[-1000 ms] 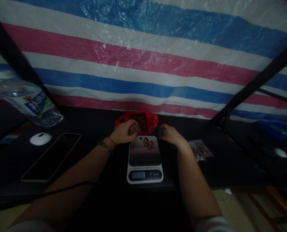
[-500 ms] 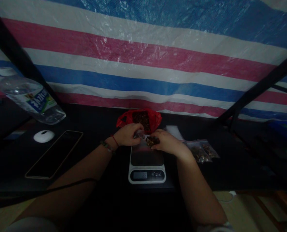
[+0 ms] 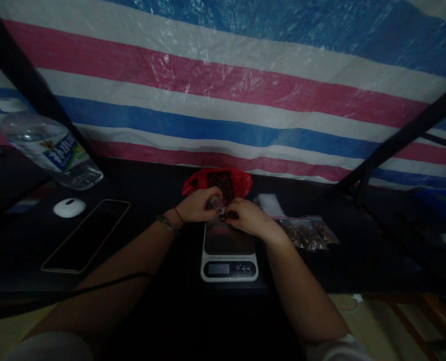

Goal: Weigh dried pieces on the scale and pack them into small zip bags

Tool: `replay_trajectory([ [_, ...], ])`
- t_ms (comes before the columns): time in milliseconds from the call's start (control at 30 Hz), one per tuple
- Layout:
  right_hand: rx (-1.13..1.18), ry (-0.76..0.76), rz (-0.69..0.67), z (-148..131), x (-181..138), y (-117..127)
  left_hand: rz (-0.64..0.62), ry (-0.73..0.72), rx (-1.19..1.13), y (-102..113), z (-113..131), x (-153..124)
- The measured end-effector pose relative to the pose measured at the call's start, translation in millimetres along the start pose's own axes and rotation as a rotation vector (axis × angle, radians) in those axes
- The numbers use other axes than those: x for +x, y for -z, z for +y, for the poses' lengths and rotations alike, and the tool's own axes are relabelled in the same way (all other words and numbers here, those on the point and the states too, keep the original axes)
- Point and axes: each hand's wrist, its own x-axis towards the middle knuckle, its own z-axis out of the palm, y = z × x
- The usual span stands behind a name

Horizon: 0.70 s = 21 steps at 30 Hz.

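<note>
My left hand (image 3: 200,204) is closed on a small clear plastic bag (image 3: 217,203), held above the back of the scale. Against the bag's mouth my right hand (image 3: 247,216) pinches a clump of dark brown dried pieces (image 3: 230,214); their exact kind is too dim to tell. Below both hands lies the white kitchen scale (image 3: 229,277) with a dark platform, and its display reads 22. Just behind the hands an open red plastic bag (image 3: 242,181) holds a heap of similar brown bits (image 3: 221,182).
Several filled zip bags (image 3: 306,234) lie to the right, beside a stack of flat white bags (image 3: 270,204). On the left are a phone (image 3: 86,235), a white mouse (image 3: 69,207) and a leaning water bottle (image 3: 53,148). Striped plastic sheeting (image 3: 223,90) hangs behind the black table.
My right hand has moved left with its brown pieces, from over the scale to the mouth of the clear bag. My left hand keeps the bag in nearly the same place.
</note>
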Motion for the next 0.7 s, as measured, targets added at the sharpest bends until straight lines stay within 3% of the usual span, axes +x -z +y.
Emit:
replay_trajectory([
  [267,-0.116,0.022,-0.018,-3.0,6.0,-1.7,-0.003,0.034,-0.023,-3.7,-23.1,0.0],
  [467,-0.046,0.048,-0.003,0.1,5.0,1.2,-0.091,0.061,0.001,-1.7,-24.0,-0.6],
  [700,0.010,0.044,0.042,1.4,2.5,2.7,-0.069,0.030,-0.044,-4.5,-22.3,0.2],
])
